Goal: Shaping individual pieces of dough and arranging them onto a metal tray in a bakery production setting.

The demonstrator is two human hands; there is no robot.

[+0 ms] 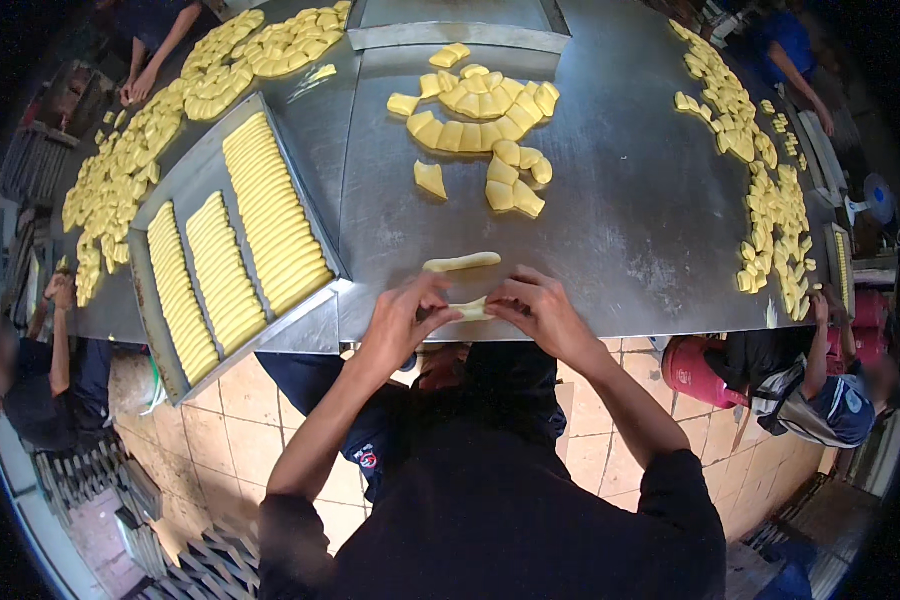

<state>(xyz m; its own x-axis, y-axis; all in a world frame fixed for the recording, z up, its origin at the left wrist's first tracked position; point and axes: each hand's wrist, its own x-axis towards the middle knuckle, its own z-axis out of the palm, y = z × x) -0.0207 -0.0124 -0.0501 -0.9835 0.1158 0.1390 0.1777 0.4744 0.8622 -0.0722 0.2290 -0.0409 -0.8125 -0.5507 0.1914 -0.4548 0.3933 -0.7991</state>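
Note:
Near the table's front edge, a small pale yellow piece of dough point(473, 310) is stretched between my two hands. My left hand point(410, 312) pinches its left end with thumb and fingers, and my right hand point(544, 310) grips the right end the same way. Just beyond my fingers lies a rolled dough stick point(462, 262), untouched. Farther back, cut dough pieces point(470, 137) sit in a curved, loosely joined cluster, with a single dough piece point(430, 180) apart at its left.
A metal tray point(342, 285) with three rows of dough sticks point(275, 200) stands left, overhanging the table edge. Another tray point(460, 38) is at the back. Dough heaps point(120, 180) lie left and dough pieces point(770, 210) right on the steel table point(620, 190). Other people work around it.

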